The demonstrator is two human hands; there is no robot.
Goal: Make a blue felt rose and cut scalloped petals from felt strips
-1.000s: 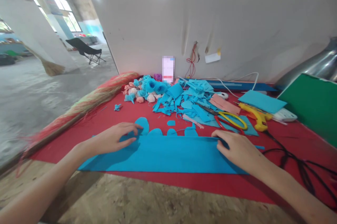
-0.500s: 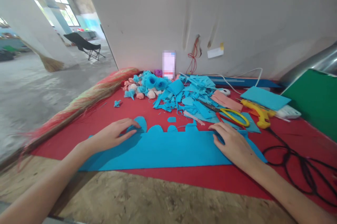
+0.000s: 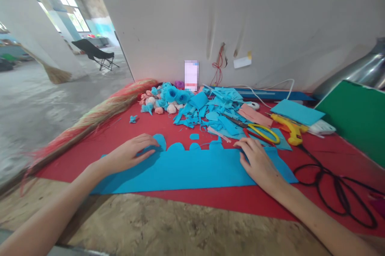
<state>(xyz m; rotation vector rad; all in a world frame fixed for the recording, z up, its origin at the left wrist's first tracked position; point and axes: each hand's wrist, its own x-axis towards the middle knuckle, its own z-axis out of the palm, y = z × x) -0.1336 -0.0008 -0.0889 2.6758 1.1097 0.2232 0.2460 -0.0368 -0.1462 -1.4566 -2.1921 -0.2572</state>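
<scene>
A long blue crepe-paper sheet [image 3: 180, 171] lies flat across the red tabletop in front of me. On its left part rests my left hand [image 3: 134, 149], thumb and fingers apart, the fingertips touching a rounded blue paper piece [image 3: 161, 141] at the far edge. My right hand [image 3: 258, 161] lies over the sheet's right part, its fingers at the far edge and the thumb spread away. Between the hands, several rounded blue pieces, such as one paper petal [image 3: 176, 147], sit along that edge. A small blue scrap [image 3: 194, 136] lies just beyond.
Behind the sheet are blue paper scraps [image 3: 222, 101], paper flowers [image 3: 171, 94] and scissors with yellow and red handles [image 3: 261, 131]. At the right lie a yellow glue gun [image 3: 290, 127] and its black cord [image 3: 333, 185]. A bundle of coloured strands [image 3: 99, 117] borders the left edge.
My right hand has shifted slightly left, and the sheet's right end lies flatter. The left hand stays in place. The view has turned a little.
</scene>
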